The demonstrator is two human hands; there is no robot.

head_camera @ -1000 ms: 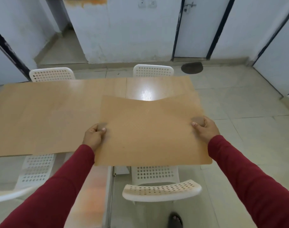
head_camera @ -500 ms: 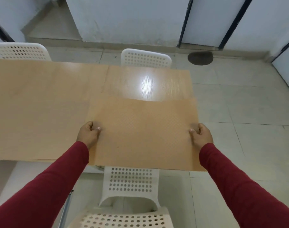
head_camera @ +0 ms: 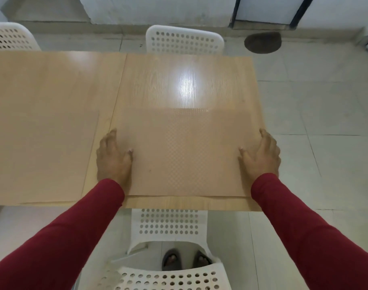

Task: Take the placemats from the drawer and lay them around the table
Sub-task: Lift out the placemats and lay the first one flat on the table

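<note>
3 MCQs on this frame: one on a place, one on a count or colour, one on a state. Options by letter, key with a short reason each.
1. Where does the placemat lie?
A. flat on the table at its near right end
B. on the floor
C. on a chair seat

2. How many white chairs show?
A. one
B. three
C. five

3. How do the hands stand?
A. both in fists off the mat
B. left hand and right hand open, flat on the mat's side edges
C. one hand lifts a corner

Key:
1 A, the mat's near edge runs just inside the table edge.
2 B, far left chair, far middle chair, near chair.
3 B, the fingers lie straight on the mat.
</note>
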